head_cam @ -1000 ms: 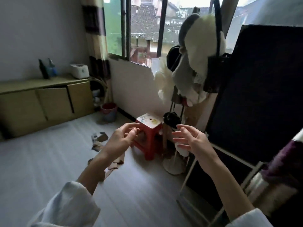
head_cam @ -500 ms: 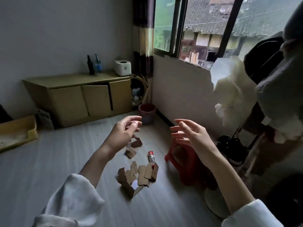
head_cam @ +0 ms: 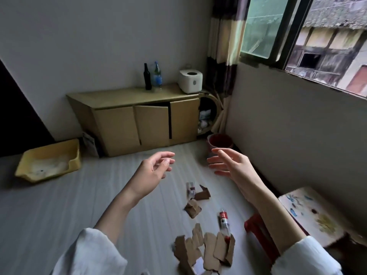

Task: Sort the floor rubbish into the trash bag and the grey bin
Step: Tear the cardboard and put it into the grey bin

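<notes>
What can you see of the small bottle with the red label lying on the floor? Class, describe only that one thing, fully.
The small bottle lies on its side on the pale floor, between the two forearms and beside the red stool. It looks like clear plastic with a red and white label round its upper half, and a red patch at the nearer end. That nearer end touches or overlaps the pile of torn cardboard pieces. Neither hand touches it. Whether it holds anything cannot be told.

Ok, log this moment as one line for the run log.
stage: before first pick | left hand: open, empty | right hand: open, empty | cardboard scraps, small bottle: on floor | bag, grey bin: not visible
</notes>
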`<state>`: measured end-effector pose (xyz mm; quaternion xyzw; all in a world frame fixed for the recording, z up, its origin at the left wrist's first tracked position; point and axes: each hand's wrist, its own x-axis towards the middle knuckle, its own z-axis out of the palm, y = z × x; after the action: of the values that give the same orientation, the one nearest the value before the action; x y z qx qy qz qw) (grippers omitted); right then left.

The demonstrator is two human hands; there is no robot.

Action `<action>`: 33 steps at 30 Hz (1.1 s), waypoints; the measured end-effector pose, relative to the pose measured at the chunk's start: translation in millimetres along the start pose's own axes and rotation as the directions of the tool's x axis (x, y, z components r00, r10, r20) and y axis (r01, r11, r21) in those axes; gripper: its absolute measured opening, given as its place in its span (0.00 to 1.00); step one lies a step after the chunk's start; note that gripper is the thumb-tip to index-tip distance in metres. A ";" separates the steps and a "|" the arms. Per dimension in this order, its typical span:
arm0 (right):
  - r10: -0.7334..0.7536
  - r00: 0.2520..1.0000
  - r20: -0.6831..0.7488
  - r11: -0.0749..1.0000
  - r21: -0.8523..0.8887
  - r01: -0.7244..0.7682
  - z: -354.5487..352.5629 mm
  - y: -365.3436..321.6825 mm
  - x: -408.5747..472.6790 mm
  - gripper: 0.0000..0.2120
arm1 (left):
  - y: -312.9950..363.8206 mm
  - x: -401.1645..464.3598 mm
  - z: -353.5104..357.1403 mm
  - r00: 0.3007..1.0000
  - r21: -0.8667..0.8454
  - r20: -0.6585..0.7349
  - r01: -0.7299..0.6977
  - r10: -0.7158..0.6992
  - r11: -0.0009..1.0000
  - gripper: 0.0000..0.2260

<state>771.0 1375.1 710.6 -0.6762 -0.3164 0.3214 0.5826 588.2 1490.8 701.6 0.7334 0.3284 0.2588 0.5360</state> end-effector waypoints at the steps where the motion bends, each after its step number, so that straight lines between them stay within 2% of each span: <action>1: -0.005 1.000 -0.004 1.000 0.000 0.005 14.8 1.6 27.0 0.10 | -9.8 26.8 -15.3 1.000 -0.004 0.004 -0.004 0.004 1.000 0.11; 8: 0.028 0.996 -0.090 0.999 0.019 -0.026 102.0 -17.8 197.6 0.08 | -39.9 207.7 -126.7 0.999 0.016 0.047 -0.017 0.016 1.000 0.12; 12: 0.022 0.988 -0.150 1.000 0.009 -0.021 118.5 -28.6 272.5 0.08 | -44.1 306.7 -145.5 0.994 -0.017 0.106 -0.011 0.013 1.000 0.11; 19: 0.085 0.948 -0.306 0.996 0.061 -0.070 104.4 -11.5 394.3 0.09 | -63.8 450.2 -132.8 0.947 0.052 0.322 -0.012 -0.006 0.999 0.10; 25: 0.189 0.870 -0.456 0.974 0.196 -0.109 66.7 30.0 524.9 0.09 | -83.1 603.2 -102.5 0.926 0.113 0.374 0.006 -0.048 0.994 0.10; 33: 0.340 0.705 -0.623 0.938 0.279 -0.206 6.8 88.1 599.8 0.08 | -111.0 745.4 4.1 0.767 0.205 0.631 -0.023 -0.115 0.978 0.11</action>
<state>1126.0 1849.7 582.9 -0.7269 0.0466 0.1722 0.6631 1053.4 2077.4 614.8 0.8195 0.1686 -0.0540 0.5450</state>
